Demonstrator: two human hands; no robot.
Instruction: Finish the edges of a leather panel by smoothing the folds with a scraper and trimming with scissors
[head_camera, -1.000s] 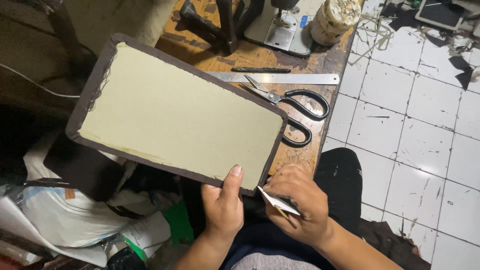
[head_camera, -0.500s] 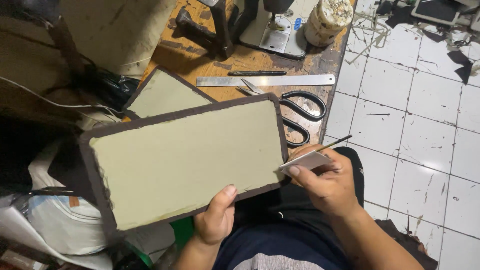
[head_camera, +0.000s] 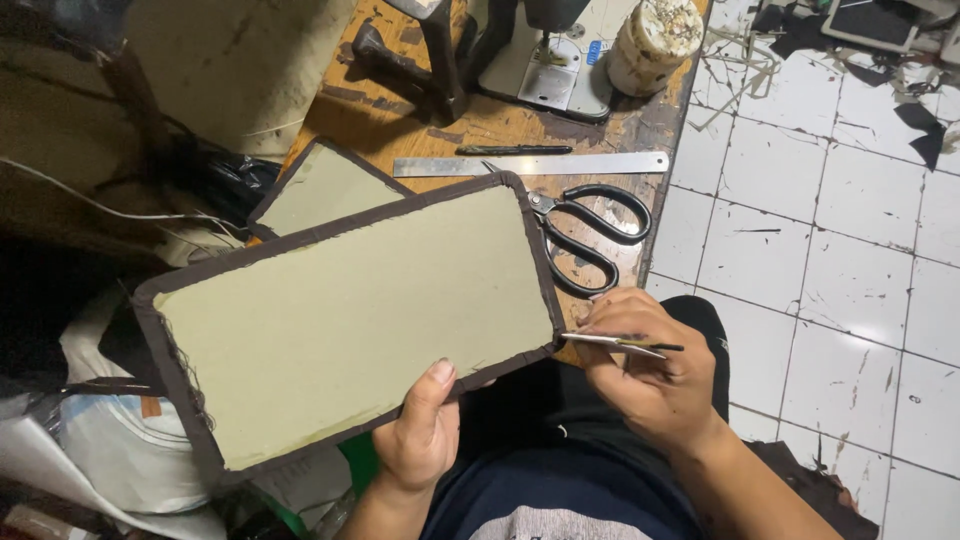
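My left hand (head_camera: 422, 432) grips the near edge of a flat rectangular panel (head_camera: 350, 320), pale green with a dark brown fabric border, thumb on top. The panel is tilted, its right end over the wooden table. My right hand (head_camera: 640, 370) holds a small thin snipping tool (head_camera: 625, 343) with a light blade, its tip at the panel's lower right corner. A second similar panel (head_camera: 318, 188) lies on the table behind the first, partly hidden by it.
Black-handled scissors (head_camera: 590, 230), a steel ruler (head_camera: 530, 164) and a dark pen (head_camera: 515, 150) lie on the wooden table (head_camera: 400, 120). A sewing machine base (head_camera: 545, 75) and a thread cone (head_camera: 650, 45) stand at the back. White tiled floor (head_camera: 830, 250) at right; bags (head_camera: 110, 450) at left.
The panel has been turned and lowered toward me, uncovering a second panel on the table. My right hand has brought the small tool to the panel's right corner.
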